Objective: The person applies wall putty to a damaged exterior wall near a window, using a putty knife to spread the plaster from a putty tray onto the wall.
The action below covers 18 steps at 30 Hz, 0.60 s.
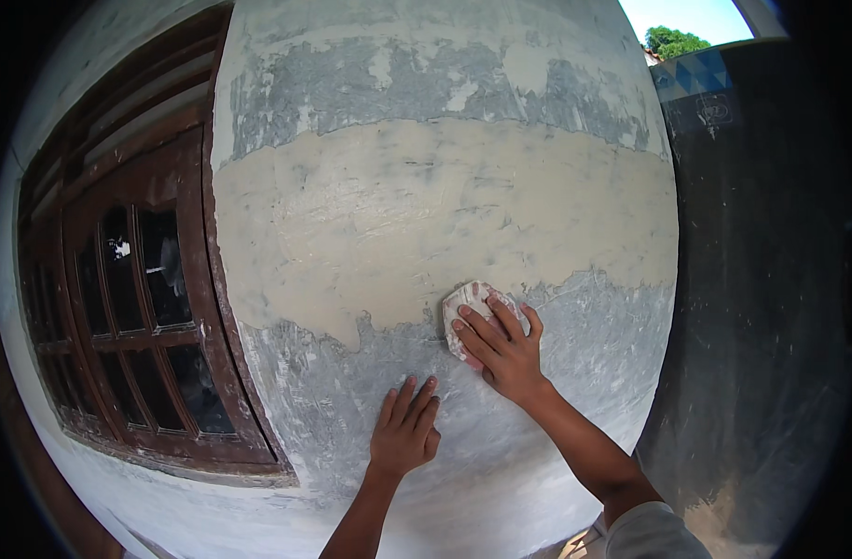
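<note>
A light grey wall (323, 410) fills the middle of the view, crossed by a wide cream band of putty (351, 214) with an uneven lower edge. My right hand (510, 354) grips a flat, many-sided pad (458, 303), whitish and pinkish and smeared with putty. It lies against the wall where the band's lower edge meets bare grey. The fingers spread over the pad's face, hiding part of it. Lower and to the left, my left hand (405, 435) rests with fingers stretched out on the grey surface and holds nothing.
To the left, a brown wooden window (202, 307) with dark glass panes is set in the wall. A dark wall (752, 279) stands at the right, with blue patterned tiles (692, 76) near its top. Behind it shows a green tree (676, 43).
</note>
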### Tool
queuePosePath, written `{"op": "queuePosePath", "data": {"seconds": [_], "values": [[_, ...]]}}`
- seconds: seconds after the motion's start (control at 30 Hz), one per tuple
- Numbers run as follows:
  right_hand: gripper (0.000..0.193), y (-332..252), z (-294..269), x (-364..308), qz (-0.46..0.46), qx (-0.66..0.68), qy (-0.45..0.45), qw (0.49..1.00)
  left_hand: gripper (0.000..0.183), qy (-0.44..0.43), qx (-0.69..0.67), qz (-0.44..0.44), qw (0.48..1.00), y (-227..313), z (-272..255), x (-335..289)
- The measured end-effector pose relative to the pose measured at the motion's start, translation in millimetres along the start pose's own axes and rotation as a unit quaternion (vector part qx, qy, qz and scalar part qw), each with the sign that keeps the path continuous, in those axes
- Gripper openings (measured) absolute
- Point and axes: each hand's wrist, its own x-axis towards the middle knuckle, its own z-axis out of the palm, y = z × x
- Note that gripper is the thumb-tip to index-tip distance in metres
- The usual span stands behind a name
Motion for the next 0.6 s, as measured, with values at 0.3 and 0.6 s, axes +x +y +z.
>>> {"op": "queuePosePath", "data": {"seconds": [0.3, 0.6], "values": [[0.052, 2.2, 2.6, -24.7, 0.036, 0.014, 0.019, 0.999, 0.032, 0.014, 0.001, 0.013, 1.0, -1.6, 4.5, -0.8], [0.053, -12.1, 5.8, -28.1, 0.079, 0.01, -0.001, 0.997, 0.032, 0.008, 0.0, 0.004, 1.0, -1.7, 0.4, -1.4]]}}
